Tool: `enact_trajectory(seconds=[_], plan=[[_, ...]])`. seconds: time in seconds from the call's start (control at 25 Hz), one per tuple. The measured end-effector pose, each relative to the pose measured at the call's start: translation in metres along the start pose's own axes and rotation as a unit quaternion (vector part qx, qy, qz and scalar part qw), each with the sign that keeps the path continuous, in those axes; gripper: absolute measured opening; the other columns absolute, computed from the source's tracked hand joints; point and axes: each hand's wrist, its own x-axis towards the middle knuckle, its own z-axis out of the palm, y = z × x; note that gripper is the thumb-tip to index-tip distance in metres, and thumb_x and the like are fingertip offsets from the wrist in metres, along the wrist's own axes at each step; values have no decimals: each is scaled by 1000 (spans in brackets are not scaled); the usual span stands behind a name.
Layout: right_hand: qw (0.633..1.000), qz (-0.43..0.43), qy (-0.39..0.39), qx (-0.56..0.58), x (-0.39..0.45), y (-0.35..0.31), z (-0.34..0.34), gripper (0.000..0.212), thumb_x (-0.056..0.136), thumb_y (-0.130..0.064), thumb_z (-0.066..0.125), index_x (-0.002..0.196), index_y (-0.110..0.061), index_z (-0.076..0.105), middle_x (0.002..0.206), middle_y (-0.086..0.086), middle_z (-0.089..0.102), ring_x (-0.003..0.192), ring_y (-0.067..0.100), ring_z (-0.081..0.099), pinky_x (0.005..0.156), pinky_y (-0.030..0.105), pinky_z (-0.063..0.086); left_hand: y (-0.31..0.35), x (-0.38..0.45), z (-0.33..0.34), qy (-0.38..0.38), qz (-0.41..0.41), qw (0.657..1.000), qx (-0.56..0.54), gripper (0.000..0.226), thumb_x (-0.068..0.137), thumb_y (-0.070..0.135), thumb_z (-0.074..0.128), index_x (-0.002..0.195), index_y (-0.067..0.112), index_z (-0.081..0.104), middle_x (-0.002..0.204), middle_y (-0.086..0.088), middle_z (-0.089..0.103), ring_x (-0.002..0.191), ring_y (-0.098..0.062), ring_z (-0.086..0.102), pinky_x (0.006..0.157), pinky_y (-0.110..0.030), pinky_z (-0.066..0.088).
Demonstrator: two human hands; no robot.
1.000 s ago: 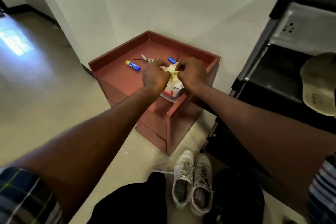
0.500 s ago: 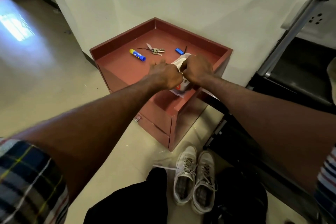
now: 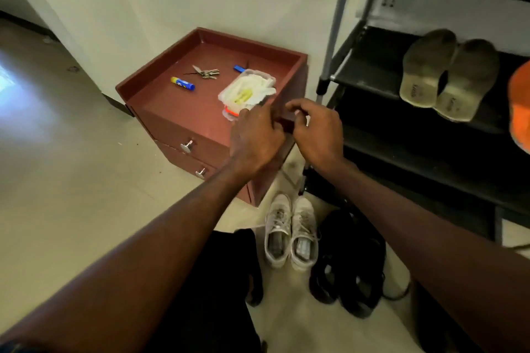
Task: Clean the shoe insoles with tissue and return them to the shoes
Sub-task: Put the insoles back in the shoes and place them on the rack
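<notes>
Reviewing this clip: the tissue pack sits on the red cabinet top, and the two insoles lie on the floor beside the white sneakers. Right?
Not quite. The head view shows the insoles on the black shoe rack shelf, not the floor. The tissue pack does sit on the red cabinet top.

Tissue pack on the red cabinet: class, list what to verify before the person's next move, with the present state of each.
1. Tissue pack open, tissue showing: ok.
2. Tissue in the left hand: cannot tell; its fingers curl near the pack.
3. Right hand free: ok, no grip on anything visible.
4. Insoles out of the shoes, lying on the black rack: ok.
5. White shoes on the floor, within view: ok.
6. Insoles wiped: not ok, they look soiled.
</notes>
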Motion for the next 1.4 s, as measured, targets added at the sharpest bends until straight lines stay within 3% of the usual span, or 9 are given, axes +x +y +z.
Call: enact_trajectory(seconds=[0.12,0.28,0.4,0.56,0.68,0.8,1.08,1.24,1.4], plan=[[999,38,9,-9,-71,42,-47,29,92,-14,54,107,-23,77,106,-8,78,98,14,72,87,37,57,47,-62,31,-93,2,996,11,24,90,30,56,102,21,74,105,-5,75,102,-33,67,86,-47,56],[982,172,-42,-63,-137,100,-65,28,95,-13,52,108,-23,76,111,-2,77,103,21,71,87,37,57,50,-121,93,-242,-95,964,-60,23,88,25,59,98,14,77,102,-10,76,98,-33,70,85,-45,59],[951,281,-101,-86,-161,130,-63,28,93,-12,53,108,-19,75,110,7,76,104,30,69,85,38,57,31,-142,127,-283,-101,952,51,33,87,31,61,113,16,72,119,-11,72,112,-36,66,94,-45,56],[915,325,-214,-102,-189,158,-47,13,92,-17,57,87,-14,69,94,10,73,94,34,68,73,34,53,-1,-159,160,-341,-138,918,148,46,91,36,62,133,17,63,139,-12,59,129,-37,53,104,-48,49],[890,338,-279,-126,-204,175,-30,13,93,-24,59,85,-16,65,97,8,72,98,33,69,76,32,54,-24,-176,186,-348,-161,909,162,54,92,40,59,142,19,56,148,-11,53,135,-39,49,108,-52,46],[869,342,-322,-158,-216,188,-10,15,94,-28,60,82,-19,61,92,7,68,94,33,69,70,29,48,-45,-181,206,-354,-177,903,167,60,92,48,57,147,26,50,152,-9,51,137,-40,47,107,-53,45],[829,430,-320,-163,-220,219,37,16,85,-29,65,92,-16,71,100,8,74,92,32,70,70,31,52,-79,-174,247,-318,-225,916,99,49,96,43,58,141,24,59,141,-8,64,129,-33,60,105,-41,50],[847,407,-270,-211,-210,244,57,20,90,-29,69,109,-23,74,111,5,73,105,32,69,73,29,49,-86,-151,277,-305,-159,936,69,43,101,33,54,138,13,62,138,-16,64,128,-34,61,108,-47,49],[841,335,-316,-282,-192,265,84,24,91,-30,71,114,-21,71,121,7,66,112,31,64,72,34,50,-97,-129,305,-323,-117,931,121,48,93,29,67,137,14,57,131,-15,67,123,-36,61,102,-45,52]])
